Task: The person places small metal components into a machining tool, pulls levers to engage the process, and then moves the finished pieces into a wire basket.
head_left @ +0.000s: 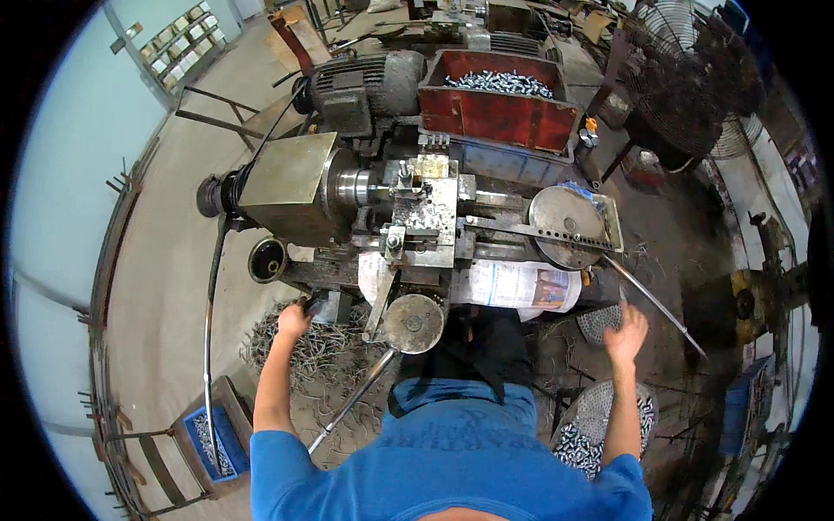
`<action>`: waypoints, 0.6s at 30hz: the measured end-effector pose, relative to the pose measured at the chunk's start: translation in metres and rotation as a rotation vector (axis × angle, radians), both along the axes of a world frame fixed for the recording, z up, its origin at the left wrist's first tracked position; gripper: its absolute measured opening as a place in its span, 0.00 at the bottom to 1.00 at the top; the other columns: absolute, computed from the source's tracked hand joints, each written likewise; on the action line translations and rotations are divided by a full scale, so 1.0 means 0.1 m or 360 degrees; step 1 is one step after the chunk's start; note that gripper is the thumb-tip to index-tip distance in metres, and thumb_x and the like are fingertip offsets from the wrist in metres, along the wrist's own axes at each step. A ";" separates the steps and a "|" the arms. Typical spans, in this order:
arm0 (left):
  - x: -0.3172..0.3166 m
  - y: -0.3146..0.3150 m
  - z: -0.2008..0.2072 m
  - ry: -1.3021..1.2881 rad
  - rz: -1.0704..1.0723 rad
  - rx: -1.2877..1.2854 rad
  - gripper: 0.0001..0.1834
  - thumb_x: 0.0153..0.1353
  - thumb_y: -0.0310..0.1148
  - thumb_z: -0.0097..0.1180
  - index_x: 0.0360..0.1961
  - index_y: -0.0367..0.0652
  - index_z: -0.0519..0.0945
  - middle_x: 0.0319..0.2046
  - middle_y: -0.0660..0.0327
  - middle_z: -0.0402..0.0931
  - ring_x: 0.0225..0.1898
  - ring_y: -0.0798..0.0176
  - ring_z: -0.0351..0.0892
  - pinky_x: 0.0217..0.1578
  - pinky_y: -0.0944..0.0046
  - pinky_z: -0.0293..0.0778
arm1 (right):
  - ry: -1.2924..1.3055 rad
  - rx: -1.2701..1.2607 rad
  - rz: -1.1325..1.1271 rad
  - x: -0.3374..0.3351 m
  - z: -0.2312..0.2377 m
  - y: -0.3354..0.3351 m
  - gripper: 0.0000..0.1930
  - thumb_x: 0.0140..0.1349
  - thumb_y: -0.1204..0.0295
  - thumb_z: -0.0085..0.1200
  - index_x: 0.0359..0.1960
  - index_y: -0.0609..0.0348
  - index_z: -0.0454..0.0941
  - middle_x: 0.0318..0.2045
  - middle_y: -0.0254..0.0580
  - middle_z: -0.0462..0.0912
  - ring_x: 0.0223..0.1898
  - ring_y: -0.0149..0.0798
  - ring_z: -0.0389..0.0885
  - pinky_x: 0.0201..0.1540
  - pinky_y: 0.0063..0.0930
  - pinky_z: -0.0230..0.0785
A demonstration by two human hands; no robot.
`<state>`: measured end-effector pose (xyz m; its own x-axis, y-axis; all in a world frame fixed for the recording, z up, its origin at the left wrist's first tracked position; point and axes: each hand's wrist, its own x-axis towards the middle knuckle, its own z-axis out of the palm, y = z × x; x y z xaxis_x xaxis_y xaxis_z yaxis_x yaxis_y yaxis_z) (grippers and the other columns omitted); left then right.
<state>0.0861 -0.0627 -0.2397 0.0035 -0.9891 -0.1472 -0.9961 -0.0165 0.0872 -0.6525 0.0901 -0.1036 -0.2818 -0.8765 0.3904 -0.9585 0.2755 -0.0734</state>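
Observation:
My left hand (294,321) is beside a grey metal block (331,307) below the lathe (426,208). Its fingers are curled, and their dark tips hide what they hold, if anything. To the right, my right hand (627,337) is raised over a round perforated tray (599,323), fingers apart, with no held thing visible. Between my hands is a round metal disc (413,324) with a long lever rod (352,401). A larger disc (568,226) sits at the lathe's right end, crossed by a drilled flat bar (543,230).
Behind the lathe, a red bin (495,113) holds small metal parts. A basket (599,417) of similar parts stands low right, a blue tray (208,443) low left. Metal scraps (304,347) litter the floor. A long rod (656,304) juts out right, near a large fan (686,78).

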 end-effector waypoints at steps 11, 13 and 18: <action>-0.68 0.04 -0.75 0.0113 0.0587 -0.0292 0.25 0.54 0.53 0.50 0.29 0.36 0.76 0.29 0.45 0.78 0.35 0.45 0.79 0.36 0.49 0.74 | -0.0520 0.0157 0.0176 0.52 -0.01 0.09 0.17 0.35 0.72 0.53 0.32 0.62 0.80 0.35 0.49 0.80 0.39 0.51 0.75 0.47 0.41 0.65; -0.45 -0.06 -0.35 -0.0071 0.0224 0.0051 0.22 0.52 0.50 0.53 0.29 0.39 0.77 0.31 0.47 0.78 0.37 0.47 0.79 0.36 0.51 0.75 | -0.0552 -0.0070 0.0400 0.68 0.31 -0.23 0.17 0.35 0.73 0.54 0.32 0.63 0.79 0.33 0.50 0.80 0.38 0.53 0.75 0.44 0.40 0.68; -0.24 -0.09 -0.07 -0.0201 0.0050 0.0227 0.18 0.51 0.48 0.55 0.34 0.44 0.77 0.35 0.52 0.79 0.38 0.50 0.79 0.37 0.52 0.75 | -0.0677 -0.0147 0.1089 1.48 1.14 -1.40 0.19 0.37 0.70 0.55 0.36 0.61 0.80 0.34 0.51 0.79 0.38 0.52 0.76 0.41 0.38 0.69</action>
<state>0.0625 -0.0721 -0.2470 0.0617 -0.9574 -0.2822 -0.9977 -0.0513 -0.0442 -0.5047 -0.0500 0.0106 0.1641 -0.8779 0.4499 -0.7975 -0.3865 -0.4633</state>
